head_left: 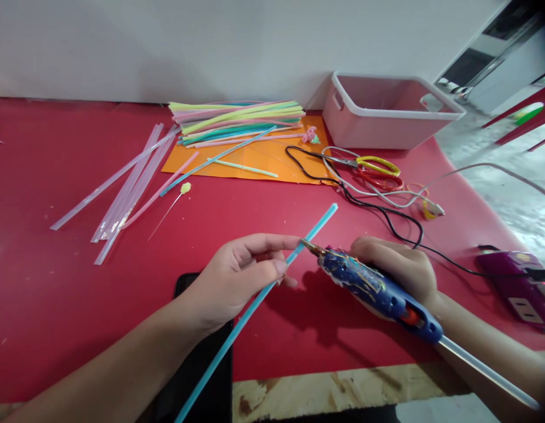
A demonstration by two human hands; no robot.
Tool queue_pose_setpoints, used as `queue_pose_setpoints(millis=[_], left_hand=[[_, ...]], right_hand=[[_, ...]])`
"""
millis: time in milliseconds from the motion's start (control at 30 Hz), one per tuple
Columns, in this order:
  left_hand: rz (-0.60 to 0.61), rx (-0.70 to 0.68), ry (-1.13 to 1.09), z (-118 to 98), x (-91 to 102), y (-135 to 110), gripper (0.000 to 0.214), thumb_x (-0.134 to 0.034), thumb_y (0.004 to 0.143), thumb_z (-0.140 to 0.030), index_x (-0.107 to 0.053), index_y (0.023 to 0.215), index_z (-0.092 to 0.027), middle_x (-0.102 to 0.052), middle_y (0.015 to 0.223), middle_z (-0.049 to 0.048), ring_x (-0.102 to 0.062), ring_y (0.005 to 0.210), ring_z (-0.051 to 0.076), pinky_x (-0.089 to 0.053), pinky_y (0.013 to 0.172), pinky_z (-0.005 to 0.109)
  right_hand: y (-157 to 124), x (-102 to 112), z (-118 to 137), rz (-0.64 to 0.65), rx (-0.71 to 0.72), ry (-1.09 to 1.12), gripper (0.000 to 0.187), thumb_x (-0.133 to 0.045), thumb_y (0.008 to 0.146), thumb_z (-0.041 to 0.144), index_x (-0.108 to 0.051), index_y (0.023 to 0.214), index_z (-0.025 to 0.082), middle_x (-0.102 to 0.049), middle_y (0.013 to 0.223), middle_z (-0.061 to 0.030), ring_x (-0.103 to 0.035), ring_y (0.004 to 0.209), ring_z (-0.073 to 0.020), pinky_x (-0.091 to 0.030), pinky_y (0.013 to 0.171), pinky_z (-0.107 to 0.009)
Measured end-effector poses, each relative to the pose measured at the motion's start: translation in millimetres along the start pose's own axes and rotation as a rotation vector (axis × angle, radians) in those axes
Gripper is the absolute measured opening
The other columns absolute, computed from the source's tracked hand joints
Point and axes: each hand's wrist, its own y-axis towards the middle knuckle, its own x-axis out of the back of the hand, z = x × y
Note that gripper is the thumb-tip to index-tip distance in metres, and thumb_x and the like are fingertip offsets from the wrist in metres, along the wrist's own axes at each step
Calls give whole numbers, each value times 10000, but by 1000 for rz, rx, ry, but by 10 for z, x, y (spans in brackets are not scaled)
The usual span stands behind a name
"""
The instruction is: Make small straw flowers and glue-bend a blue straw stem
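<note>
Between thumb and fingers, my left hand (241, 273) pinches a long blue pipe cleaner (250, 311) that slants from the bottom edge up to the right. My right hand (398, 267) is wrapped around a blue hot glue gun (369, 285), its shell crusted with dried glue. The gun's metal nozzle touches the pipe cleaner, or nearly so, just past my left index fingertip. A clear glue stick (488, 371) sticks out of the gun's back end. The fingers on the gun's handle are partly hidden behind its body.
Bundled coloured pipe cleaners (237, 120) lie on orange paper (246, 164). Clear glue sticks (131, 188) and a yellow-tipped wire (185, 188) are at left. A pink basket (373, 126), scissors (378, 166), cables and a purple power strip (517, 282) stand right. A black phone-like slab (219, 364) lies below my left wrist.
</note>
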Motion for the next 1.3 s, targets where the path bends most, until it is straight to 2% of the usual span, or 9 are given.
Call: queue_pose_setpoints(millis=[200,367,533,633,800,933,1033,1200,1300], left_hand=[[-22,2,16,-17,-18,-6,275,-684,866,-149,-790,1039,-334,-718,751,-60,-737,736,74,-540,752,158],[-50,1,16,-50,-45,-16,305,-664,851,-128,-795,1039,-329,-649,708,-61,-725,695,79,-553,760,191],[-71,12,4,-75,-68,-9,268,-686,824,-145,-805,1000,-309,-661,723,-48,-720,702,90,-549,737,197],[-71,5,17,-61,-53,-4,254,-699,832,-169,-799,1018,-310,-652,730,-52,-716,712,89,-551,775,214],[-34,-3,15,-30,-32,-16,254,-701,859,-204,-783,1075,-310,-667,756,-38,-716,734,97,-540,770,214],[-37,-5,-26,-31,-26,-21,247,-733,832,-206,-786,1061,-281,-649,759,-34,-706,717,105,-539,751,228],[-44,1,-44,-32,-16,-22,255,-738,826,-203,-783,1065,-277,-639,768,-32,-703,719,110,-543,766,244],[-44,2,-48,-33,-36,-25,292,-734,841,-215,-755,1131,-245,-629,749,-28,-654,678,86,-545,776,246],[-51,10,-62,-38,-58,-17,303,-755,832,-248,-745,1134,-220,-621,730,-29,-622,651,75,-548,744,235]], right_hand=[[11,33,44,-14,-79,-69,74,-625,884,205,-556,896,230,-585,675,5,-579,561,-131,-435,523,-245],[-10,10,8,3,-41,-22,23,-583,907,209,-570,907,228,-610,701,-8,-594,587,-133,-460,552,-249],[-11,22,3,-20,-94,-90,93,-646,846,198,-571,892,229,-613,662,18,-556,526,-105,-434,512,-222],[-6,42,25,-38,-134,-101,119,-670,818,205,-565,873,223,-625,667,24,-533,501,-97,-429,491,-216],[10,35,23,0,-85,-88,103,-642,818,168,-570,870,219,-613,670,28,-498,484,-81,-425,503,-214],[23,32,46,-65,-139,-130,137,-682,789,180,-569,852,224,-590,615,51,-461,434,-76,-396,453,-214],[13,33,66,-129,-221,-128,151,-697,790,183,-559,832,227,-584,600,55,-505,446,-92,-404,459,-223],[-21,17,2,11,-64,17,23,-587,904,206,-596,885,217,-602,686,-5,-583,580,-142,-445,548,-259],[-34,9,-34,11,-38,54,69,-549,941,231,-604,902,214,-596,699,-23,-574,598,-153,-446,569,-277]])
